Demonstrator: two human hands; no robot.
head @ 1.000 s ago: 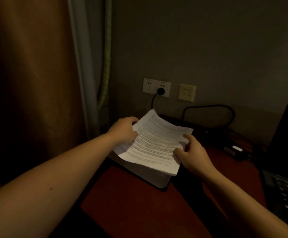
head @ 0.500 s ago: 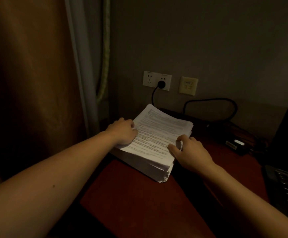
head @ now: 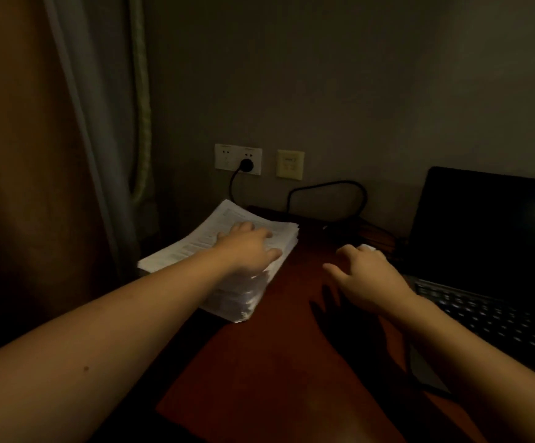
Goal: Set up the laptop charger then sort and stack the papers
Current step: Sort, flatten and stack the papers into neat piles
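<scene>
Dim room, low light.

- Thick stack of white printed paper sheets (head: 196,244) lies at the far left corner of the dark red-brown wooden desk (head: 275,362), turned at an angle to the desk's edges. Its near corner is ragged, with the sheet edges not flush.
- Left hand (head: 248,247) lies palm down on top of the stack towards its right side. The fingers are straight and slightly spread, pressing flat and curled round nothing.
- Right hand (head: 365,276) is over the middle of the desk, well apart from the stack. Its fingers are loose and spread and hold nothing, and its shadow falls on the wood below it. A small pale patch just beyond the fingertips is too dim to identify.
- Open black laptop (head: 483,225) stands at the right edge of the desk with a dark screen, its keyboard (head: 489,314) just beside the right forearm.
- Round black plug (head: 246,165) sits in the white wall socket plate (head: 224,156) above the far edge. Its lead drops behind the stack.
- Black charger cable (head: 327,187) arches in a loop along the far edge, between stack and laptop. Where its ends go is lost in shadow.
- Beige square wall plate (head: 290,164) is just right of the socket.
- Brown curtain (head: 20,187) hangs left of the desk.
</scene>
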